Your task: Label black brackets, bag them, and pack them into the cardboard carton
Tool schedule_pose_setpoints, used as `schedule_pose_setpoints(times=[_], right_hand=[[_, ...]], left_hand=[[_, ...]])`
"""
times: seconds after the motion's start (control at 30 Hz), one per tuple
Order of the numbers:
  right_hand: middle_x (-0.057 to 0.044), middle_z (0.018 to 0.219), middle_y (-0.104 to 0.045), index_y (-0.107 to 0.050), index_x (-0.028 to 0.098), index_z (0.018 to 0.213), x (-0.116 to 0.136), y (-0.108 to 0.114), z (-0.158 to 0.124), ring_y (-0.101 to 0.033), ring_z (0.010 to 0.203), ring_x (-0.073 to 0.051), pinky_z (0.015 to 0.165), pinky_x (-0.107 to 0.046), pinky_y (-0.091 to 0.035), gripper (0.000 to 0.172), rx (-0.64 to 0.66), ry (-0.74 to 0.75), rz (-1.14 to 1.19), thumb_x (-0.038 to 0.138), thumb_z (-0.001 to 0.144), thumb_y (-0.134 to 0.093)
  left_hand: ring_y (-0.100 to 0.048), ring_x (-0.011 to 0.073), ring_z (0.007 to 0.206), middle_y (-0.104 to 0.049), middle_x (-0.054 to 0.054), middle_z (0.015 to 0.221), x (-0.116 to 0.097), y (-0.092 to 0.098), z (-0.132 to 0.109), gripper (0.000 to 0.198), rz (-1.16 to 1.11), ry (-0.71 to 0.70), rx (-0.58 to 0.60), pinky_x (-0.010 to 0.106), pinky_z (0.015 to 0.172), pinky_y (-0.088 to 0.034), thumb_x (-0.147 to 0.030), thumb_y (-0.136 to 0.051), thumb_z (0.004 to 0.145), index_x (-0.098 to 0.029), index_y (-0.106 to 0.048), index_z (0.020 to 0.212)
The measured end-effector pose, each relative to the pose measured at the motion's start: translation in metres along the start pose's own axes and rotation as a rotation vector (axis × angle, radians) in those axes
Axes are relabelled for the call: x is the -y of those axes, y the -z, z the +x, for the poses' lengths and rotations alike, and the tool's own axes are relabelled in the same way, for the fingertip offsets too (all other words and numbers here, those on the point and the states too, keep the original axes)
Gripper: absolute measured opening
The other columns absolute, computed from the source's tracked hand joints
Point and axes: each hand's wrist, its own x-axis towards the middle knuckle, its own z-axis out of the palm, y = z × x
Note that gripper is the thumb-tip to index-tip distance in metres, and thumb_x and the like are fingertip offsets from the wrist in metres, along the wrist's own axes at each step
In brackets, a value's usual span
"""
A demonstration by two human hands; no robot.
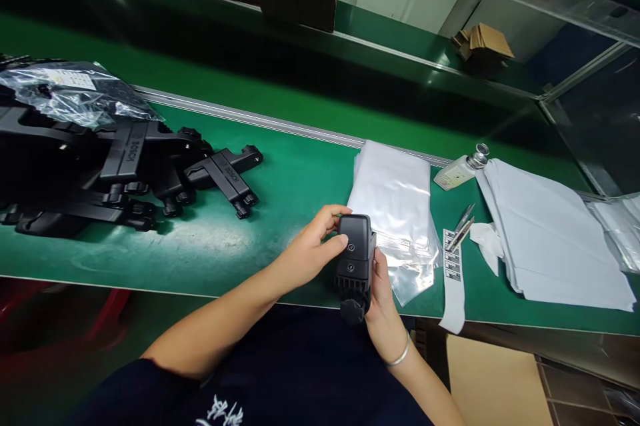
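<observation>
Close to my body, over the bench's front edge, I hold a black plastic bracket-like part with two small round marks and a knob at its lower end. My left hand grips its upper left side, thumb on the front face. Around the right side wraps my right hand, its fingers partly hidden behind the part. Just beyond lies a stack of clear plastic bags. Off to the left, a similar black part marked BOSCH rests beside a pile of such parts.
A clear bag with a label tops the left pile. To the right are a pump bottle, tweezers, a label strip and white sheets. Cardboard pieces sit on the shelf behind.
</observation>
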Motion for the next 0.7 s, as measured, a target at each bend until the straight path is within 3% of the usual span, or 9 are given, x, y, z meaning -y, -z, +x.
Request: schedule_pose_setpoints(times=[0.1,0.2,0.3,0.4,0.57,0.7], right_hand=[[-0.005,0.116,-0.071,-0.063,0.029,0.119,-0.010,-0.001,0.017,-0.064,0.115,-0.025,0.096,-0.042,-0.055,0.045,-0.128,0.036,0.111,0.060,0.088,-0.054],[-0.007,0.110,-0.073,-0.062,0.026,0.116,-0.016,0.009,0.023,-0.067,0.107,-0.028,0.096,-0.047,-0.054,0.051,-0.185,0.105,0.197,0.060,0.078,-0.067],[-0.009,0.114,-0.071,-0.056,0.029,0.122,-0.016,0.022,0.017,-0.067,0.108,-0.030,0.097,-0.052,-0.051,0.066,-0.122,0.191,0.202,0.050,0.066,-0.083],[-0.010,0.117,-0.069,-0.052,0.029,0.125,-0.014,0.026,0.011,-0.066,0.111,-0.031,0.096,-0.054,-0.051,0.066,-0.032,0.200,0.173,0.046,0.068,-0.082],[-0.011,0.117,-0.069,-0.053,0.027,0.125,-0.018,0.024,0.013,-0.064,0.113,-0.032,0.095,-0.052,-0.052,0.068,-0.045,0.163,0.125,0.053,0.068,-0.081],[-0.010,0.120,-0.068,-0.053,0.028,0.129,-0.015,0.028,0.014,-0.064,0.113,-0.030,0.099,-0.050,-0.050,0.072,-0.040,0.148,0.117,0.054,0.068,-0.081]], left_hand=[[-0.055,0.0316,0.123,-0.062,0.010,0.131,-0.005,0.009,-0.010,0.063,0.061,-0.036,0.073,0.042,0.107,-0.039,-0.037,-0.070,0.081,-0.025,-0.049,0.138],[-0.046,0.0360,0.134,-0.052,0.010,0.146,-0.003,0.019,-0.024,0.096,0.175,-0.013,0.137,0.048,0.114,-0.032,-0.032,-0.082,0.070,-0.029,-0.032,0.152],[-0.052,0.0349,0.129,-0.055,0.009,0.143,0.004,0.028,-0.035,0.094,0.199,0.037,0.158,0.050,0.111,-0.037,-0.031,-0.079,0.075,-0.033,-0.027,0.154],[-0.054,0.0353,0.127,-0.060,0.008,0.136,0.011,0.032,-0.040,0.090,0.204,0.035,0.126,0.051,0.110,-0.038,-0.032,-0.079,0.075,-0.035,-0.032,0.152],[-0.048,0.0382,0.131,-0.063,0.008,0.131,0.012,0.033,-0.041,0.089,0.189,0.049,0.062,0.053,0.110,-0.037,-0.030,-0.082,0.070,-0.035,-0.041,0.148],[-0.060,0.0355,0.116,-0.067,0.008,0.121,0.008,0.032,-0.038,0.097,0.093,0.091,0.033,0.050,0.102,-0.046,-0.027,-0.086,0.065,-0.037,-0.038,0.149]])
